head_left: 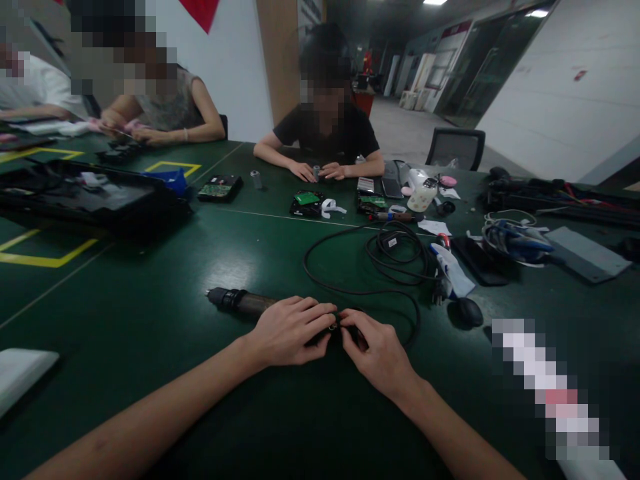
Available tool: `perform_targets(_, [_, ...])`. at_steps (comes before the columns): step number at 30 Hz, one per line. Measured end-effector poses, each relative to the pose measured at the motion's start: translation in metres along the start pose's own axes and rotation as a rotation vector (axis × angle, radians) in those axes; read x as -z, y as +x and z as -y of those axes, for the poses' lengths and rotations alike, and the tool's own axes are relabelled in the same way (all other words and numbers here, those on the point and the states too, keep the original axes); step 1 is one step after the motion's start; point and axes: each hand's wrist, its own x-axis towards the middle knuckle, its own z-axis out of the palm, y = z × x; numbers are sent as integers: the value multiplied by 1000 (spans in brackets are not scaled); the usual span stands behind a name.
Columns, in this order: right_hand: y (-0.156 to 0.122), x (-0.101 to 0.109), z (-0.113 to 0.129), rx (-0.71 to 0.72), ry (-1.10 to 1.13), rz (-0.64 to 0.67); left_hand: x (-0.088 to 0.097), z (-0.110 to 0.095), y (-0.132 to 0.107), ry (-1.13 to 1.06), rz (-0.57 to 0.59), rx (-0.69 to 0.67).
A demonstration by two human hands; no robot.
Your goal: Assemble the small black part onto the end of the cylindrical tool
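A dark electric screwdriver (pixel 240 301) lies on its side on the green table (pixel 150 300), its tip pointing left. My left hand (pixel 293 330) is wrapped over its rear end, fingers closed around the body. My right hand (pixel 377 353) meets it from the right, fingers pinched on the spot where the black cable (pixel 350 290) enters the tool. The cable loops away behind my hands to a coil (pixel 397 250).
A person in black sits across the table with circuit boards (pixel 306 200) and small parts. Two more people sit at the far left by a black tray (pixel 95 197). A mouse (pixel 469 311), cables (pixel 515 240) and a grey plate (pixel 585 253) lie at right.
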Motion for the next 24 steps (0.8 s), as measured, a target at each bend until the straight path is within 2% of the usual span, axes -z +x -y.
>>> perform_targets(4, [0,1,0,20,-6,-9,0,0,0,-3,7,-31])
perform_targets(10, [0,-1,-1,12,-1,-17,-1,0,0,19,-1,12])
perform_targets(16, [0,-2,-3,18,-16,-10,-2,2,0,24,8,-37])
perform_targets(24, [0,-1,-2,20,-15,-4,-4,3,0,62,-14,-11])
